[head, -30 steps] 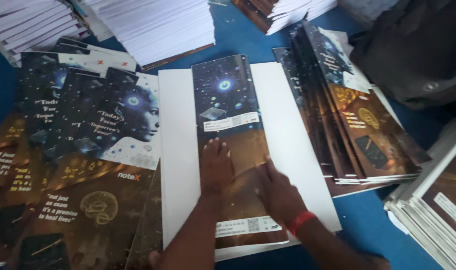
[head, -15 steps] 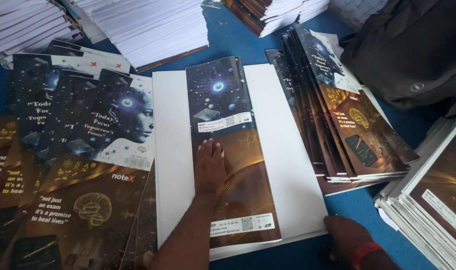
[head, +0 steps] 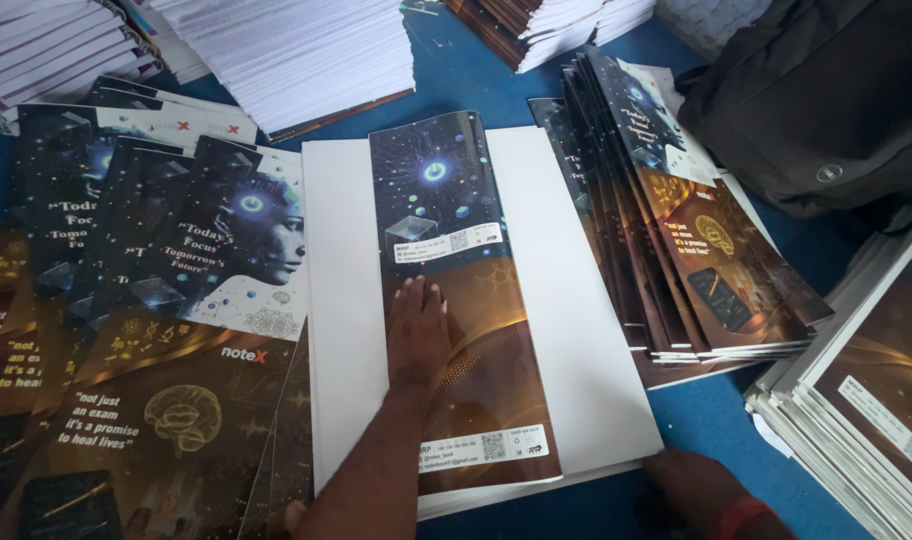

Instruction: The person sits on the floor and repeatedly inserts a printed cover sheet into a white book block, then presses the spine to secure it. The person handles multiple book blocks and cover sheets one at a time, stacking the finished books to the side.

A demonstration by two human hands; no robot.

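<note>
Left hand [head: 418,330]: bare, no ring and no glove to see, fingers long and slim.
Left forearm: bare, no sleeve in view.
Right hand [head: 694,487]: bare, only partly in view at the lower edge of the view.
Right wrist: a red band [head: 742,516] goes around it.
Watch: none to see on the left wrist.

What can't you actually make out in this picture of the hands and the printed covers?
Head view only:
- Right hand: dim, cut off by the bottom edge; fingers unreadable.
- Folded cover: the left hand hides its middle.
- White sheet: the folded cover hides its centre.
- Black bag: cut off by the right edge.
</note>
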